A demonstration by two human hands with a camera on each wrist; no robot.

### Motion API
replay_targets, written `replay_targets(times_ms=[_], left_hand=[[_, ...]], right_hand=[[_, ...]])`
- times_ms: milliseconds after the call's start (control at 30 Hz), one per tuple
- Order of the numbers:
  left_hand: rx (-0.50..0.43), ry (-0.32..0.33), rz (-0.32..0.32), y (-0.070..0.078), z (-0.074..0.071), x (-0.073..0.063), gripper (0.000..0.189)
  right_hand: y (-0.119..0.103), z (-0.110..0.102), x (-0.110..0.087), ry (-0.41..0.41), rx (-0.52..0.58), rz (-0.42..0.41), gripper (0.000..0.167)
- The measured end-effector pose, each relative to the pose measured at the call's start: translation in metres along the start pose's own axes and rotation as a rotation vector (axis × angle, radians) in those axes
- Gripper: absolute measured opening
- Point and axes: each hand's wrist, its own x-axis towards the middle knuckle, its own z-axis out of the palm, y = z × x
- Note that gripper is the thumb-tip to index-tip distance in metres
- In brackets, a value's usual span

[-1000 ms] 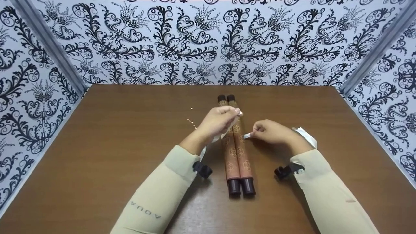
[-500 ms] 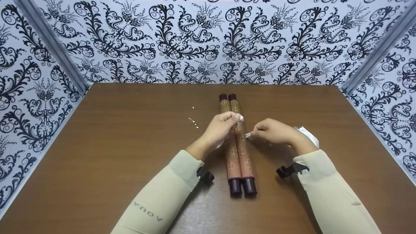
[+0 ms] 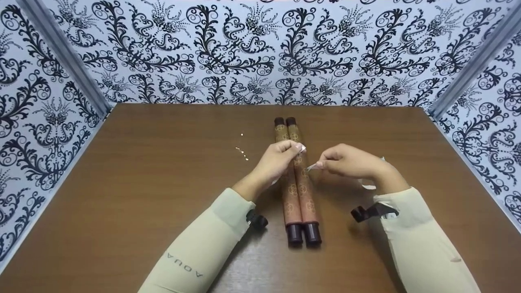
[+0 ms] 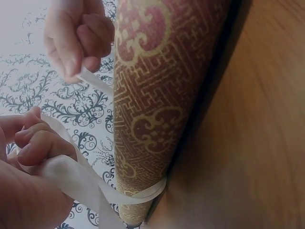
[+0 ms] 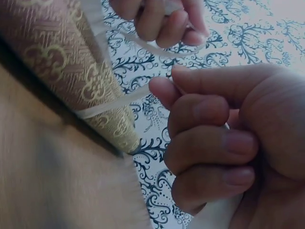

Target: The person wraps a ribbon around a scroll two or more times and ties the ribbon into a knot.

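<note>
Two patterned rolls of a scroll (image 3: 306, 195), with dark brown end knobs, lie side by side mid-table in the head view. A white ribbon (image 5: 119, 102) goes round the scroll near its far end, as both wrist views show. My left hand (image 3: 272, 162), above the rolls, pinches one length of ribbon between thumb and fingertips; this length loops loosely in the left wrist view (image 4: 81, 176). Just right of the scroll, my right hand (image 3: 350, 160) pinches another ribbon length at thumb and forefinger. Its other fingers are curled, and more ribbon hangs below them in the right wrist view.
Small pale flecks (image 3: 244, 152) are on the brown wooden table (image 3: 163, 183), left of the scroll. Black-and-white patterned walls (image 3: 252, 53) border the table at the back and both sides. A piece of white ribbon (image 3: 368, 185) shows beneath my right wrist.
My right hand and forearm have shifted slightly right, and the white ribbon behind that wrist is now mostly hidden. My left hand moved slightly nearer, then stayed put, still pinching its ribbon.
</note>
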Motion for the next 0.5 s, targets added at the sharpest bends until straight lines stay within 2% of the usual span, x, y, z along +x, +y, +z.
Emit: replay_targets(times_ms=[133,200,367,500], left_hand=[[0.044,-0.008,0.024,0.0,-0.001,0.0,0.028],[0.061,-0.014,0.036,0.0,-0.001,0.0,0.029],[0.114,-0.017,0.059,0.0,-0.001,0.0,0.028],[0.149,-0.017,0.074,-0.001,-0.001,0.0,0.025]], right_hand=[[-0.007,-0.001,-0.005,-0.017,0.09,-0.006,0.023],[-0.011,-0.001,-0.007,-0.026,0.1,-0.032,0.023],[-0.026,-0.001,-0.011,-0.053,0.059,-0.102,0.026],[-0.038,0.0,-0.011,-0.059,0.03,-0.125,0.025]])
